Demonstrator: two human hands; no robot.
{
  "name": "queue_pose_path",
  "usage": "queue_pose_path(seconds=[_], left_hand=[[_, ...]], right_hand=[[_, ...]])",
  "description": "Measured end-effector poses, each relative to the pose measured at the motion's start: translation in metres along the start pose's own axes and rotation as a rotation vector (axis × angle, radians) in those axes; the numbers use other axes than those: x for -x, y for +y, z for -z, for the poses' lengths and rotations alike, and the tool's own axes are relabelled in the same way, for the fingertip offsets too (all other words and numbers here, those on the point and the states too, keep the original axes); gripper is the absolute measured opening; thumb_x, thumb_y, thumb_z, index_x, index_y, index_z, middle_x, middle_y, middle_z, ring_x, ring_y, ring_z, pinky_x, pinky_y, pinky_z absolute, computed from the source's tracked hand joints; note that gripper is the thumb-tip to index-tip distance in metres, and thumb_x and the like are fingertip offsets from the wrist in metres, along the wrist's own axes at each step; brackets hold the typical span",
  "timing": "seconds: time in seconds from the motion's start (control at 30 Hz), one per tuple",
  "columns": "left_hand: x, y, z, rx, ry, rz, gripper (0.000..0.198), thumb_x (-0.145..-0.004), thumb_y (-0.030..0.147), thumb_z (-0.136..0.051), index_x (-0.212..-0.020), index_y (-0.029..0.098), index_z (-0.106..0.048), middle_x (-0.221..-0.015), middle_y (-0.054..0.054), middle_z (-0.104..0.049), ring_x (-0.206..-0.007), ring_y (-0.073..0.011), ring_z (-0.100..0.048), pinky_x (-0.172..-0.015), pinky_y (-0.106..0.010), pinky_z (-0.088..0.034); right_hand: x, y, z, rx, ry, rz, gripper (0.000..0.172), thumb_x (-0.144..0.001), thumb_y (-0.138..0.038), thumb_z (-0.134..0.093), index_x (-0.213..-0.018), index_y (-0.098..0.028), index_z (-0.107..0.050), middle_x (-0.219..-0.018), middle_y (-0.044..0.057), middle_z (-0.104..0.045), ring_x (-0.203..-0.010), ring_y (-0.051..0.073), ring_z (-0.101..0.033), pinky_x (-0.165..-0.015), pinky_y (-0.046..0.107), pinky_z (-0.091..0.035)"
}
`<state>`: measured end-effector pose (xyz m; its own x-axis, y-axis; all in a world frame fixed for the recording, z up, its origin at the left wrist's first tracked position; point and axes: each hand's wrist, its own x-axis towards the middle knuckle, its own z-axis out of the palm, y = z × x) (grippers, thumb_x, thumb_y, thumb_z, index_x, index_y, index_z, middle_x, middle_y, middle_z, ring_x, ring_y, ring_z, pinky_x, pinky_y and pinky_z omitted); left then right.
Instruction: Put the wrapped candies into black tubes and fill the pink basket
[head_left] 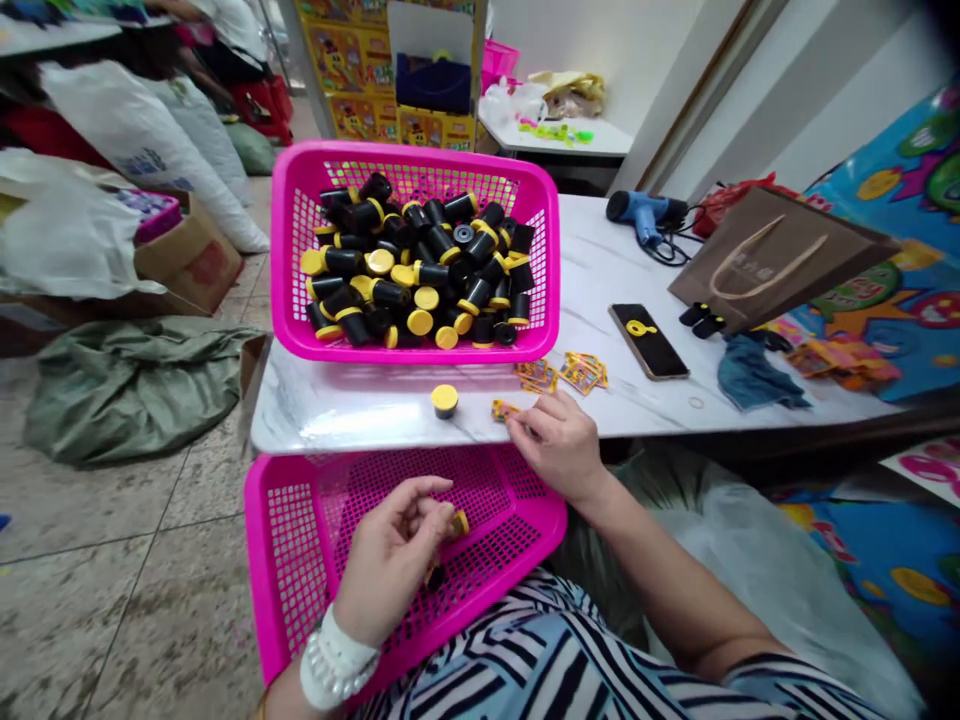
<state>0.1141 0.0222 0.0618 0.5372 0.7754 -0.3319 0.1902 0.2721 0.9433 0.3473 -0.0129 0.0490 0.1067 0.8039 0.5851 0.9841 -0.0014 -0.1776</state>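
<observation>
My right hand [559,445] is at the table's front edge, its fingertips closed on a small orange-and-yellow printed label [502,409]. To its left a short black container with a yellow lid [445,401] stands upright on the table. Loose stacks of similar printed labels [583,372] lie just beyond that hand. My left hand [397,550], with a white band and beads at the wrist, hovers over the lower pink basket [259,560]. Its fingers are loosely bent and apart, with nothing visible in them. Near its thumb a yellow-ended piece [459,524] shows in that basket, partly hidden.
A pink basket [416,352] full of black containers with yellow lids stands on the white table [345,410]. Rightward are a phone [649,342] with a yellow ring piece, a blue heat gun [646,212] and a brown paper bag [772,260]. Sacks [142,140] stand at left.
</observation>
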Motion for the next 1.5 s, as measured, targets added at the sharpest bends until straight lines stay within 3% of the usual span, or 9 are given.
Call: queue_pose_path(seconds=[0.23,0.4,0.5,0.57,0.8,0.97,1.17,1.4,1.5], left_hand=[[-0.003,-0.016,-0.008,0.293,0.059,0.029,0.032,-0.078,0.041,-0.072,-0.097,0.015,-0.067,-0.069,0.001,-0.063,-0.051,-0.0066,-0.049,-0.047,-0.018,-0.039],[0.003,-0.026,0.008,0.234,0.118,0.049,0.022,-0.076,0.034,-0.074,-0.083,0.013,-0.07,-0.074,-0.002,-0.069,-0.065,-0.0103,-0.061,-0.06,-0.02,-0.049],[0.007,-0.033,0.012,0.249,0.104,0.111,0.029,-0.074,0.037,-0.076,-0.088,0.015,-0.064,-0.062,0.002,-0.064,-0.051,-0.0098,-0.056,-0.048,-0.02,-0.046],[0.009,-0.037,0.014,0.265,0.117,0.118,0.031,-0.074,0.04,-0.075,-0.088,0.017,-0.06,-0.052,0.006,-0.058,-0.041,-0.0088,-0.051,-0.041,-0.019,-0.041],[-0.004,-0.012,0.019,0.148,0.136,-0.035,0.02,-0.085,0.035,-0.064,-0.08,0.016,-0.063,-0.051,0.002,-0.06,-0.041,-0.0087,-0.052,-0.041,-0.018,-0.041],[-0.029,0.016,0.01,0.169,0.093,-0.114,0.03,-0.087,0.033,-0.06,-0.111,0.015,-0.063,-0.061,-0.001,-0.066,-0.046,-0.0114,-0.057,-0.039,-0.02,-0.04],[-0.031,-0.002,0.007,0.117,0.075,-0.05,0.02,-0.085,0.033,-0.061,-0.091,0.014,-0.064,-0.082,-0.008,-0.072,-0.051,-0.0083,-0.057,-0.046,-0.02,-0.044],[-0.019,-0.007,0.013,0.069,0.103,-0.014,0.021,-0.085,0.035,-0.063,-0.089,0.015,-0.066,-0.075,-0.003,-0.069,-0.055,-0.0083,-0.055,-0.053,-0.021,-0.045],[-0.022,-0.008,0.01,0.139,0.063,0.043,0.022,-0.083,0.036,-0.065,-0.088,0.015,-0.065,-0.075,-0.003,-0.069,-0.052,-0.0074,-0.054,-0.048,-0.019,-0.041]], right_hand=[[0.033,-0.076,0.008,-0.387,-0.065,0.141,0.009,-0.087,-0.017,-0.063,-0.087,-0.017,-0.072,-0.068,0.004,-0.063,-0.067,0.017,-0.052,-0.063,0.032,-0.045],[0.035,-0.081,-0.001,-0.898,-0.355,-0.313,0.03,-0.086,-0.03,-0.067,-0.113,-0.018,-0.063,-0.097,0.008,-0.068,-0.084,0.018,-0.064,-0.071,0.033,-0.054],[0.035,-0.083,-0.014,-1.219,-0.647,-0.586,0.021,-0.084,-0.038,-0.067,-0.089,-0.018,-0.063,-0.076,0.001,-0.066,-0.062,0.013,-0.061,-0.055,0.025,-0.05],[0.036,-0.088,-0.02,-1.3,-0.722,-0.676,0.024,-0.085,-0.04,-0.066,-0.076,-0.018,-0.057,-0.063,-0.003,-0.059,-0.051,0.01,-0.055,-0.047,0.022,-0.045],[0.01,-0.081,0.001,-1.021,-0.539,-0.398,0.014,-0.086,-0.03,-0.066,-0.079,-0.018,-0.064,-0.07,-0.001,-0.064,-0.061,0.011,-0.057,-0.056,0.023,-0.046],[-0.021,-0.038,0.009,-0.621,-0.336,-0.232,0.014,-0.09,-0.027,-0.061,-0.081,-0.018,-0.068,-0.073,0.001,-0.067,-0.065,0.013,-0.06,-0.064,0.026,-0.046],[-0.027,-0.002,-0.015,-0.002,-0.189,-0.07,0.024,-0.093,-0.03,-0.057,-0.105,-0.015,-0.072,-0.095,0.011,-0.068,-0.088,0.023,-0.061,-0.077,0.034,-0.048],[0.007,-0.019,-0.015,-0.02,-0.214,0.125,0.052,-0.089,-0.049,-0.061,-0.129,-0.015,-0.063,-0.09,0.011,-0.059,-0.083,0.024,-0.05,-0.076,0.038,-0.047],[0.015,-0.02,-0.019,-0.016,-0.184,0.189,0.051,-0.09,-0.043,-0.061,-0.133,-0.016,-0.061,-0.087,0.011,-0.059,-0.082,0.024,-0.048,-0.076,0.04,-0.045]])
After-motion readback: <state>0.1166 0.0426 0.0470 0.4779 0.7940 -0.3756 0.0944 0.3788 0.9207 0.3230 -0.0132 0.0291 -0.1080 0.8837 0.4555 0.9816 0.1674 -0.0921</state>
